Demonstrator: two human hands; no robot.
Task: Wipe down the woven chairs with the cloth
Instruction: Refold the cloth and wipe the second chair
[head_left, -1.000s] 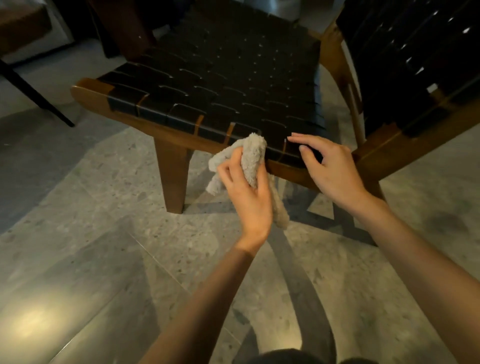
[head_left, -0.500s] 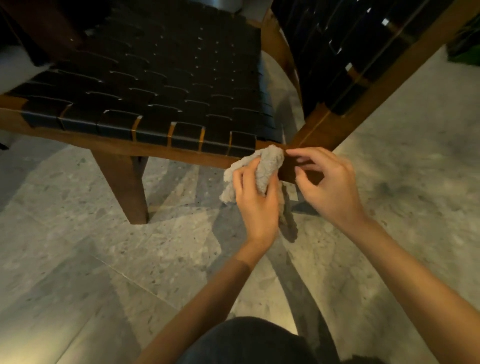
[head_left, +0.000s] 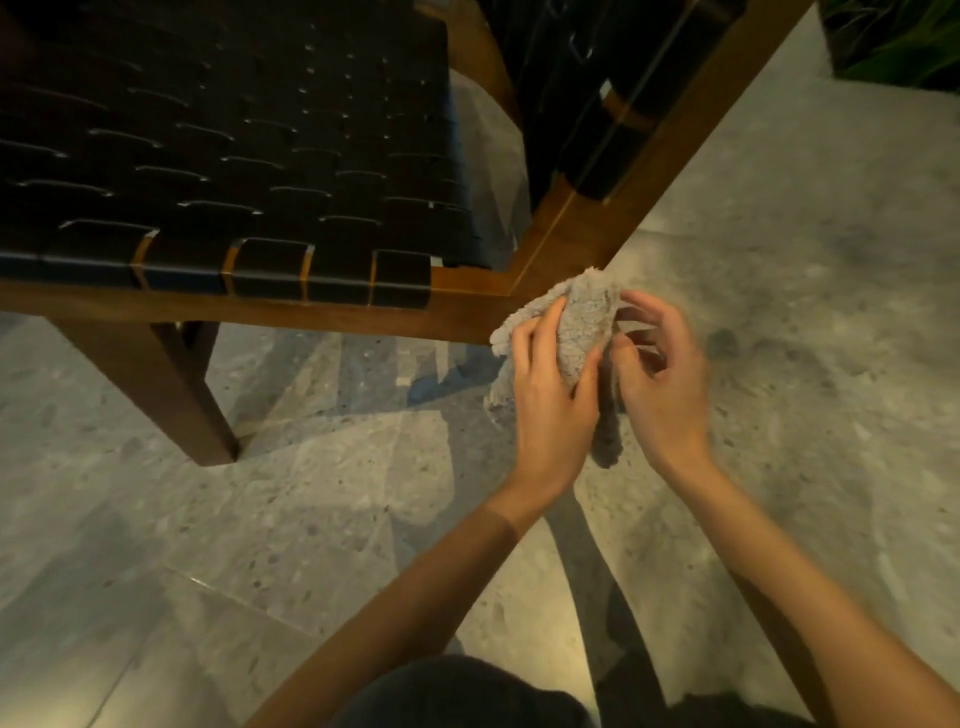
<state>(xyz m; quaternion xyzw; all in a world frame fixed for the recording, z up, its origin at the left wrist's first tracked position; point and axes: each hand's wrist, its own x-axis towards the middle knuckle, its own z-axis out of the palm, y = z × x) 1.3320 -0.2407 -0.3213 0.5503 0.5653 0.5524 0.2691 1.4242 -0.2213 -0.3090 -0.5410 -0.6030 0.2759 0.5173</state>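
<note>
While the cloth (head_left: 584, 322) is bunched at the front corner of the wooden frame (head_left: 291, 312), the step in hand seems to be a regrip or a refolding of it, not a wiping stroke. The left hand (head_left: 550, 384) holds the cloth firmly: its fingers are curled around the grey, fluffy bundle from the left, and one end of the fabric hangs below the palm. The right hand (head_left: 662, 384) is just beside it on the other side, with fingers half curled. Its thumb seems to touch the edge of the cloth, but this hand is blurred and I cannot tell if it really pinches the fabric. The top of the cloth is touching the frame corner or very near to it; which one, I cannot decide. The woven seat (head_left: 249, 156) of black straps lies to the left, apart from both hands, and a second woven panel (head_left: 587, 119) stands on the right. As I judge, the next move calls for a flat, clean face of the cloth in one hand, then pressing it on the rail or the straps and drawing it along.
</note>
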